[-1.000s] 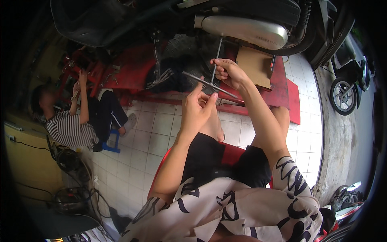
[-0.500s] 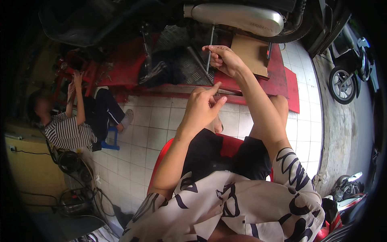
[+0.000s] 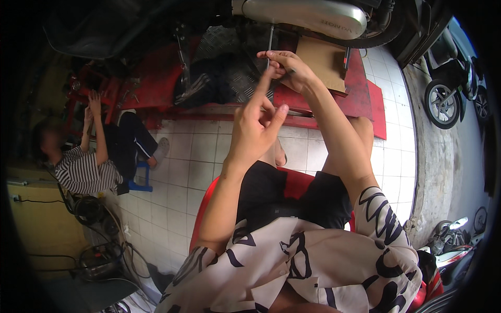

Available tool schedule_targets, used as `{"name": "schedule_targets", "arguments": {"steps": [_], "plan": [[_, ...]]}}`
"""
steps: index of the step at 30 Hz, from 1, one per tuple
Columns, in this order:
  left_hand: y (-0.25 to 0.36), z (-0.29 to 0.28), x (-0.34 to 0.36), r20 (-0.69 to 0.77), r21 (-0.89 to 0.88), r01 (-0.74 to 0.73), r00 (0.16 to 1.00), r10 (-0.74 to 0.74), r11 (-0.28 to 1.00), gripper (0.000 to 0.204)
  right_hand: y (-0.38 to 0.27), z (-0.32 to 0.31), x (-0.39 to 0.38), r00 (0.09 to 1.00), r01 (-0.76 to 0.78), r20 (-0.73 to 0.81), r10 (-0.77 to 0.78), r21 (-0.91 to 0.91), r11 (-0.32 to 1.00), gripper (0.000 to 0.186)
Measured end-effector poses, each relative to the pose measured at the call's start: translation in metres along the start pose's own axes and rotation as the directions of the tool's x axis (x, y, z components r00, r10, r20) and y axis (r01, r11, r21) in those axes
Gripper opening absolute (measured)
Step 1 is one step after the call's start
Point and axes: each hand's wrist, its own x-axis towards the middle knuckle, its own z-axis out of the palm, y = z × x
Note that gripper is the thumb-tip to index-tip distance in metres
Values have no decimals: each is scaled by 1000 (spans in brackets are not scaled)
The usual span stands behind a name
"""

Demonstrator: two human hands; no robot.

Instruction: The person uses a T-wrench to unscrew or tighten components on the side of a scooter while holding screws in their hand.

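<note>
A slim metal T-handle wrench (image 3: pixel 271 37) reaches up to the lower edge of the silver engine cover (image 3: pixel 308 18) on a motorcycle. My right hand (image 3: pixel 295 75) is closed loosely around its shaft, thumb and fingers together. Its crossbar does not show clearly now; it is blurred or hidden by my hands. Just below, my left hand (image 3: pixel 251 125) holds nothing, with index finger stretched up toward the lower end of the wrench and thumb apart. Whether that fingertip touches the wrench I cannot tell.
Under the motorcycle lies a red lift platform (image 3: pixel 360 99) with a cardboard piece (image 3: pixel 321 62) and dark cloth (image 3: pixel 203 83) on it. At left another person (image 3: pixel 86 167) sits on a blue stool (image 3: pixel 140 178), hands raised. A parked motorcycle (image 3: pixel 443 104) stands at right.
My left hand has risen, its index finger now reaching up to the wrench below my right hand. The crossbar, plainly visible before, has turned. The view has shifted slightly.
</note>
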Motion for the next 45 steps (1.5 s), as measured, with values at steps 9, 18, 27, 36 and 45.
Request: {"name": "schedule_targets", "arguments": {"steps": [9, 18, 27, 36, 45], "plan": [[-13, 2, 4, -4, 105, -28, 1000, 29, 994, 55, -5, -1, -1, 998, 16, -67, -15, 14, 1000, 22], [-21, 2, 6, -25, -162, 246, 967, -253, 956, 62, -4, -11, 4, 999, 42, 6, -42, 96, 994, 21], [-41, 11, 0, 132, 179, 46, 989, -71, 983, 44, 3, -13, 10, 1000, 9, 0, -9, 87, 996, 21], [-39, 24, 3, 153, 100, 25, 987, -40, 995, 52, 2, -8, 14, 1000, 14, 4, -15, 103, 995, 21], [-21, 16, 15, -133, -131, -11, 991, -7, 991, 65, 3, -14, 15, 1000, -5, -19, 7, 117, 993, 21]]}}
